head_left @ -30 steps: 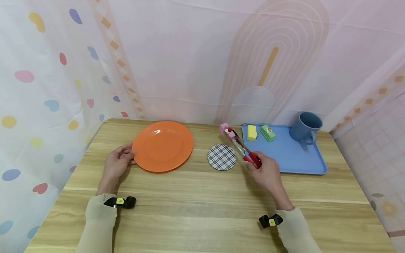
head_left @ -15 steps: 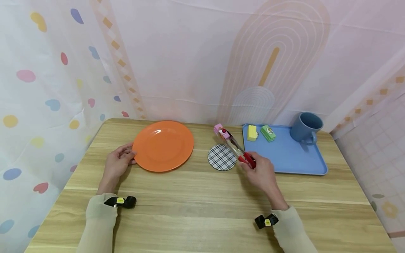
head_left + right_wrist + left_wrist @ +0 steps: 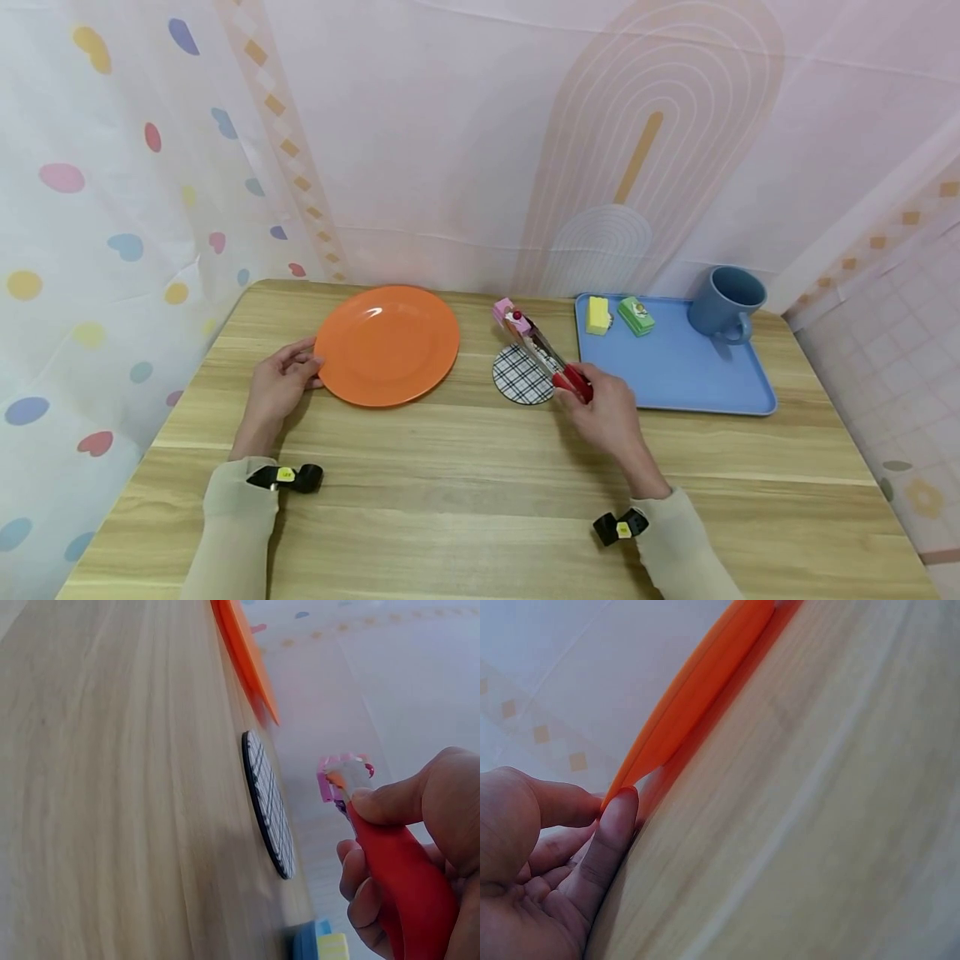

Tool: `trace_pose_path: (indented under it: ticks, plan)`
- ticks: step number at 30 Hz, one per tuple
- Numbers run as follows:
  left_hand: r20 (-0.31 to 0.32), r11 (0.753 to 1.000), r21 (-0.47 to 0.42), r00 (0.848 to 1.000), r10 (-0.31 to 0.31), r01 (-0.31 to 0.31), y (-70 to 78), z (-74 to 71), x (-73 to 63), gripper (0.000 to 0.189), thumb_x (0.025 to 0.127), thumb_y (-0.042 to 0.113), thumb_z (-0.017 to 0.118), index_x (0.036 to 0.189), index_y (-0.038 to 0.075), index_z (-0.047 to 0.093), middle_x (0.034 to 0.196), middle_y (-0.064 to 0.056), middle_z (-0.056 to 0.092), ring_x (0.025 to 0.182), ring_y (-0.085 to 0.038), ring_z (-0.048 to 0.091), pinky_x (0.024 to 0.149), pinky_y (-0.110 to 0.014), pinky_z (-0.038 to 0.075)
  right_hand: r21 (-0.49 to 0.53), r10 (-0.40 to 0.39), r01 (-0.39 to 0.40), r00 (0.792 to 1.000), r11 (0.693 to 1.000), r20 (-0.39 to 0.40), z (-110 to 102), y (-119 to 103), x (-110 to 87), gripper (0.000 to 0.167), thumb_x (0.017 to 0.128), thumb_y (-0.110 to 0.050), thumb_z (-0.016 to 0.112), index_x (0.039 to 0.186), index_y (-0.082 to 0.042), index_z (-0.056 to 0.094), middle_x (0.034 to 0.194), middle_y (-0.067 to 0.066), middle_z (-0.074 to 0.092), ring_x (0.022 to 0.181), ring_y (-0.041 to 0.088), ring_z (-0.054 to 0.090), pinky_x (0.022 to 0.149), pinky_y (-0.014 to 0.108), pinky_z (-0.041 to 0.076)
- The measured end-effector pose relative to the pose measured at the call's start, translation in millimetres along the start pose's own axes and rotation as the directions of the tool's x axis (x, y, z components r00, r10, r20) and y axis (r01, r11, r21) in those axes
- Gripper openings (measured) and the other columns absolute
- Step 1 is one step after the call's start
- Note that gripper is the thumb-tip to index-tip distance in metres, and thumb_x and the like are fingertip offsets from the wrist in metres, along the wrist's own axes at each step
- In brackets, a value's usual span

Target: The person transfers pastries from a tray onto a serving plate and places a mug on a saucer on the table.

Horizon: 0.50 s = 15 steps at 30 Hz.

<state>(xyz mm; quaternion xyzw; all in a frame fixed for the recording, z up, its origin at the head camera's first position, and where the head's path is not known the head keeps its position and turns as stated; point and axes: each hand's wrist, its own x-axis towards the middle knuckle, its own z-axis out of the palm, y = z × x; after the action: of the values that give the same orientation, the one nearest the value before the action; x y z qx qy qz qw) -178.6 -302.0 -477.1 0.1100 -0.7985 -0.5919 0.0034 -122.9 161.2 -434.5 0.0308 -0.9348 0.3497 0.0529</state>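
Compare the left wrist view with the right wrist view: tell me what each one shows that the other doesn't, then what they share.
Only the left wrist view shows the left hand, pinching the rim of the orange plate.

Only the right wrist view shows the right hand gripping red-handled tongs with a pink cake piece at their tip, the plaid coaster, and bits of the blue tray and yellow cake piece.

Both show part of the plate, the wooden table and the pale cloth behind.

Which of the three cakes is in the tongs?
The pink cake with the red cherry. The tongs in the right hand hold it off the blue tray, where the yellow cake and green cake both sit.
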Motion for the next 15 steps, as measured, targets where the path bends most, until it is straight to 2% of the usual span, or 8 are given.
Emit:
trace_pose_path:
  ticks: [7,15]
  plan:
    - [-0.001,1.000,0.009,1.000,-0.006,0.006,-1.3,0.1,1.2,0.051,0.105,0.015,0.059,0.153,0.003,0.046,0.107,0.002,0.061,0.081,0.004,0.064,0.072,-0.018,0.063,0.011,-0.022,0.022,1.000,1.000,-0.004,4,-6,-0.7,0.044,0.090,-0.024,0.079,0.127,-0.002,0.069,0.094,0.017,0.072,0.075,0.025,0.060,0.057,0.027,0.045]
    - [0.001,1.000,0.011,1.000,-0.016,0.016,0.5,-0.2,0.8,0.051,0.105,0.015,0.058,0.153,0.003,0.046,0.107,0.001,0.061,0.080,0.003,0.064,0.072,-0.018,0.063,0.021,-0.028,0.028,1.000,0.999,0.006,9,-14,0.5,0.045,0.090,-0.023,0.079,0.129,-0.002,0.068,0.097,0.016,0.073,0.078,0.025,0.061,0.060,0.027,0.046]
